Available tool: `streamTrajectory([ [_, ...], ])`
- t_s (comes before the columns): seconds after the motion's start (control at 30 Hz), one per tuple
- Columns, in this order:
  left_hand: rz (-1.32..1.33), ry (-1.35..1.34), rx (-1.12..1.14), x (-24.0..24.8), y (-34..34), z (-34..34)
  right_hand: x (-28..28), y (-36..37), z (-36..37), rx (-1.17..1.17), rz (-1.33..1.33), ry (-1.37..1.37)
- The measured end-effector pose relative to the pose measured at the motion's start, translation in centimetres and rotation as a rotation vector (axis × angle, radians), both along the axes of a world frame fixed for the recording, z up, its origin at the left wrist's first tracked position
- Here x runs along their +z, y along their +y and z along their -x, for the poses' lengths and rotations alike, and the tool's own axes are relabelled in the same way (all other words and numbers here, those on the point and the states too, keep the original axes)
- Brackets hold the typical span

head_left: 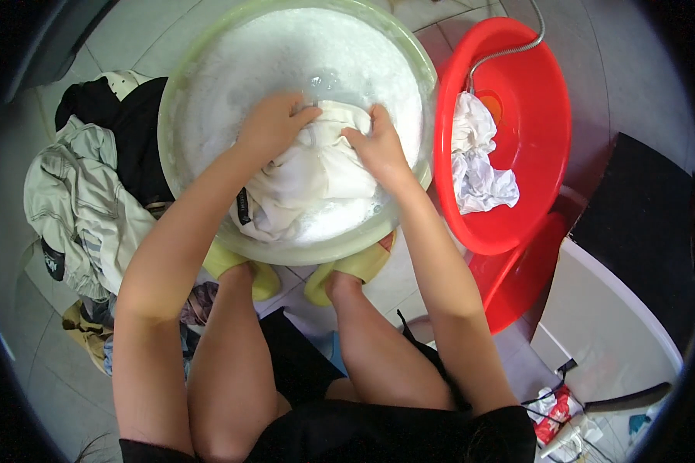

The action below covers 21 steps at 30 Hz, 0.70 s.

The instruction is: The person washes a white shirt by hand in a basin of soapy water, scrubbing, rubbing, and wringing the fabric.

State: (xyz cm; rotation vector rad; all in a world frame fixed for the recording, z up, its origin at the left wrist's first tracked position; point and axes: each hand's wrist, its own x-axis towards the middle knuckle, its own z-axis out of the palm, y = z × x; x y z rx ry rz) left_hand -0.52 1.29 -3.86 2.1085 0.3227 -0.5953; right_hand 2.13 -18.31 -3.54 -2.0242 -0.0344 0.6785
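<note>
A clothes pile (pixel 93 181) and a red tub (pixel 544 116) flank a pale green basin (pixel 316 253). In its suds, left hand (pixel 274 127) and right hand (pixel 378 150) grip a bunched white garment (pixel 316 174), long axis slanting upper right to lower left, dark tag (pixel 243 207) leftmost.

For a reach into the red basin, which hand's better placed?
Probably the right hand: it's at the right edge of the white garment, nearer the red basin, which stands just right of the pale green tub. The left hand sits farther off.
</note>
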Motion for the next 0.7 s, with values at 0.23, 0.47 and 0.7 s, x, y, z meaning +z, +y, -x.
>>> streamTrajectory([
  [0.23, 0.238, -0.331, 0.329, 3.6, -2.9, 1.0, 2.8, 3.3, -0.4, -0.592, -0.551, 0.571],
  [0.47, 0.091, -1.063, -0.166, 5.6, -5.4, 1.5, 5.3, 6.0, 1.7, -0.900, -0.803, 0.615],
  [0.7, -0.052, -0.699, -0.006, 5.8, -5.0, 2.2, 4.6, 5.2, 5.2, -0.645, -0.773, 0.438],
])
